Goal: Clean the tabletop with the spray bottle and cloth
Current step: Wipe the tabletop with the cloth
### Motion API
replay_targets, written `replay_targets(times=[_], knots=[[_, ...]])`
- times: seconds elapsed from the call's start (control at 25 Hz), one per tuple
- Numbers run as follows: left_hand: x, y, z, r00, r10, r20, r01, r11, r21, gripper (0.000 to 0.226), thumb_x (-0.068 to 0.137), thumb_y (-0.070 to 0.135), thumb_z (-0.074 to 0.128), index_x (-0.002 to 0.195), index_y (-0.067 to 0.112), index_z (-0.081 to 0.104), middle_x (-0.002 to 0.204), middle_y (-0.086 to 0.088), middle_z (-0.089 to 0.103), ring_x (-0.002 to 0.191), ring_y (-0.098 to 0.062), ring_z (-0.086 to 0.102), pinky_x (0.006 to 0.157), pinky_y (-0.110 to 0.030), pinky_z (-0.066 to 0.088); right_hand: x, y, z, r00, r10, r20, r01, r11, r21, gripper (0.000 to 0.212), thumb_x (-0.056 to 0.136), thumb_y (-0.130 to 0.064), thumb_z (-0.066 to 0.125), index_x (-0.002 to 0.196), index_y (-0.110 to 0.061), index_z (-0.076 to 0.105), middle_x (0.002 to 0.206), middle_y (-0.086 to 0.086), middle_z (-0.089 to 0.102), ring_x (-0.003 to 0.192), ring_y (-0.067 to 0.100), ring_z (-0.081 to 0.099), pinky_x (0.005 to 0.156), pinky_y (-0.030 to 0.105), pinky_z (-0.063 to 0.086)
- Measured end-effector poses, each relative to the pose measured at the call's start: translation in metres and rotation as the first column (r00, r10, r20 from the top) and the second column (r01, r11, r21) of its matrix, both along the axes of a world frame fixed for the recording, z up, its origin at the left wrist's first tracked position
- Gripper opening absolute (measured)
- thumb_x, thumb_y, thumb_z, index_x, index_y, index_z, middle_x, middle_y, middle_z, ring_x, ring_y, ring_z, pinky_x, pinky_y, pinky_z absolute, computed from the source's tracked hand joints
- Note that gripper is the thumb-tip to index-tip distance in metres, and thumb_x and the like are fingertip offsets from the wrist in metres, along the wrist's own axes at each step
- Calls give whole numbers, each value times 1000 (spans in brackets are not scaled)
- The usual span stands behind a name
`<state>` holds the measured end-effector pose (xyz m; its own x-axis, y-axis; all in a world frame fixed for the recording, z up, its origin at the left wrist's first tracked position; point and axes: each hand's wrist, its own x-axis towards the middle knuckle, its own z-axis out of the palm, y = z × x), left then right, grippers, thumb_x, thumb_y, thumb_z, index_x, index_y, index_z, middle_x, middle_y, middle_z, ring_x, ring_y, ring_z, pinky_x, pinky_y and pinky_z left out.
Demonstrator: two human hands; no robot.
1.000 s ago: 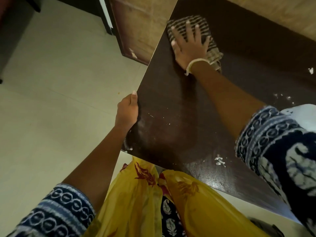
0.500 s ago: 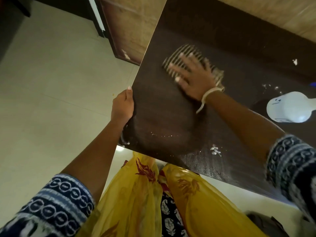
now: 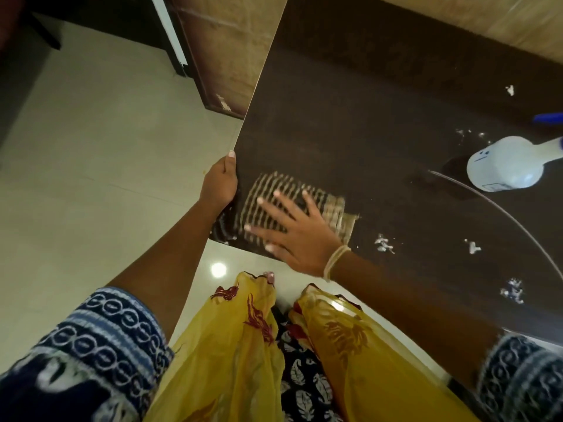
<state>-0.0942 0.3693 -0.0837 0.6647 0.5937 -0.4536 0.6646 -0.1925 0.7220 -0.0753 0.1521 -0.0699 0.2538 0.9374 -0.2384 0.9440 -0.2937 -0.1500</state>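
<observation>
A dark brown tabletop [image 3: 365, 111] fills the right of the view. A striped brown-and-cream cloth [image 3: 274, 193] lies flat at its near left corner. My right hand [image 3: 292, 233] presses on the cloth with fingers spread. My left hand [image 3: 221, 184] grips the table's left edge beside the cloth. A white spray bottle [image 3: 505, 166] with a blue top lies on its side at the right. Small white specks of dirt [image 3: 384, 243] dot the surface to the right of the cloth.
Pale tiled floor [image 3: 106, 178] lies to the left and below the table. A wooden cabinet panel [image 3: 225, 50] stands behind the table's far left corner. A thin clear tube [image 3: 499, 205] curves from the bottle across the table. My yellow garment hangs below.
My right hand has dragged the cloth from the far left part of the table down to the near left corner. The left hand has kept its hold on the edge.
</observation>
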Motion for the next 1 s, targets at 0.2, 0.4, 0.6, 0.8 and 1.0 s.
replay_targets(times=[0.2,0.4,0.6,0.8,1.0], knots=[[-10,-1,-2,997,-69,-22,71,992,100,47,107,33,25,124,1,55,123,-21,61,115,-37,55,89,-32,38,88,-42,-5,989,-119,93,115,992,47,50,99,-55,25,149,-51,18,164,-4,15,151,27,11,116,64,11],[-21,-4,2,992,-129,9,125,978,166,39,107,26,28,130,4,51,127,-18,59,117,-37,54,90,-29,37,162,-42,6,591,-807,1,807,591,11,51,101,-53,23,151,-49,14,166,-3,3,152,28,0,117,65,4],[-26,-23,10,957,-215,-197,289,791,539,44,104,34,36,141,11,39,140,-15,48,126,-34,49,101,-52,42,37,-27,1,909,-398,120,400,917,13,53,101,-52,18,153,-46,9,165,4,7,151,35,6,114,68,12],[-3,-61,26,821,-465,-330,560,548,621,55,104,37,31,154,17,20,164,-9,12,152,-26,9,117,-58,15,19,-80,2,977,208,36,-207,978,-38,49,101,-54,21,150,-50,16,164,-1,10,151,28,2,116,59,0],[17,-98,25,738,-590,-329,648,482,589,59,104,41,32,156,19,16,165,-5,9,152,-22,5,119,-56,9,128,-138,3,795,-603,67,603,797,31,52,99,-57,20,150,-51,14,165,-5,10,152,24,6,117,61,13]])
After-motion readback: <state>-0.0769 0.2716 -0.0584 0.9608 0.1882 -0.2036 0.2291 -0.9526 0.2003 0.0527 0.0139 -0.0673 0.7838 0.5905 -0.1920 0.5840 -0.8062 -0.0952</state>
